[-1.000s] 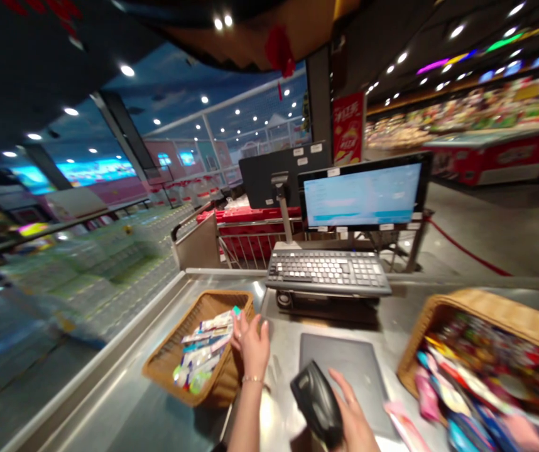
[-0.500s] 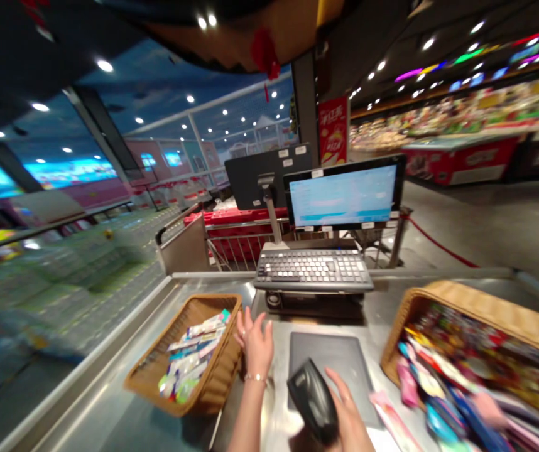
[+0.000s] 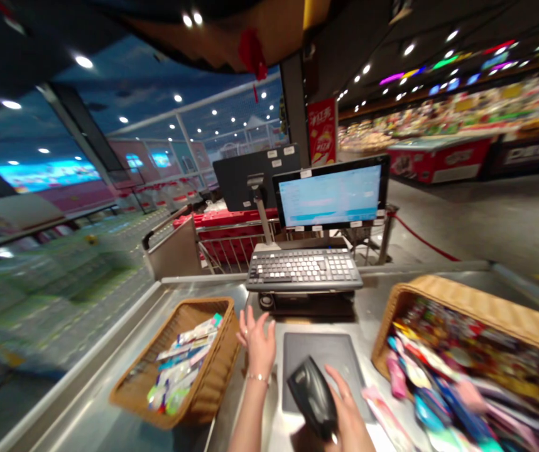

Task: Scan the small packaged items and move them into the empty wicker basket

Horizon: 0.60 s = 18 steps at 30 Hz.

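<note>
My right hand (image 3: 348, 411) is wrapped round a black handheld barcode scanner (image 3: 313, 397), held over the dark grey pad (image 3: 321, 345) set in the counter. My left hand (image 3: 259, 339), with a bracelet at the wrist, hovers beside the pad with its fingers spread and nothing in them. Just left of it stands a wicker basket (image 3: 225, 364) holding several packaged items (image 3: 187, 358), white, blue and green. To the right, a larger wicker basket (image 3: 392, 301) is filled with colourful packets, and toothbrush-like packs (image 3: 432, 389) lie at its near side.
Behind the pad, a keyboard (image 3: 304, 267) rests on a raised stand below a lit monitor (image 3: 333, 194). A second screen (image 3: 250, 176) faces away. A metal cart with red contents (image 3: 232, 232) stands beyond the counter. A raised metal rim (image 3: 76, 370) edges the counter's left side.
The view has turned slightly right, so the baskets, keyboard and screens sit further left in it. My right hand keeps its hold on the scanner; my left hand stays spread.
</note>
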### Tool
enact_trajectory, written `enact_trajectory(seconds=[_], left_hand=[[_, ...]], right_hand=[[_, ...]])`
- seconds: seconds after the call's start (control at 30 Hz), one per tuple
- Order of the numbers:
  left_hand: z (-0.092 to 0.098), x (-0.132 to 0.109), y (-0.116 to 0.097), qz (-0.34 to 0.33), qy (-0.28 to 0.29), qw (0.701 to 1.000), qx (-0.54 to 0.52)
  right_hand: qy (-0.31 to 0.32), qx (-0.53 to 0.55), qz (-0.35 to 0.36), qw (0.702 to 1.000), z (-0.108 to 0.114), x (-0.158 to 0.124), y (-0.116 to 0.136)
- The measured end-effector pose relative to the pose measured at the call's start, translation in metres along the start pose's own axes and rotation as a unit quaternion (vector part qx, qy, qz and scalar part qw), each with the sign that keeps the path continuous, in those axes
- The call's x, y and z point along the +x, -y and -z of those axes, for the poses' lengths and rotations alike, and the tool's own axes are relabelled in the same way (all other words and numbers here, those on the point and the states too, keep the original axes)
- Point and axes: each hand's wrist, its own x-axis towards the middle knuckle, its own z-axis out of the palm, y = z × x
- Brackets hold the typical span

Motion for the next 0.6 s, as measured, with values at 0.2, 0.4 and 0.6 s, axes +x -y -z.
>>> enact_trajectory(seconds=[0.2,0.4,0.6], left_hand=[[-0.006,-0.001,-0.006,-0.011,0.007,1.000,-0.004],[-0.016,-0.004,-0.013,-0.024,0.020,0.999,-0.017],[-0.021,-0.006,-0.021,-0.038,0.033,0.998,-0.025]], right_hand=[[-0.009,-0.005,-0.007,1.000,0.004,-0.001,-0.003],[0.016,-0.037,-0.016,0.999,0.014,-0.004,-0.007],[0.001,-0.043,-0.024,0.999,0.020,-0.007,-0.010]])
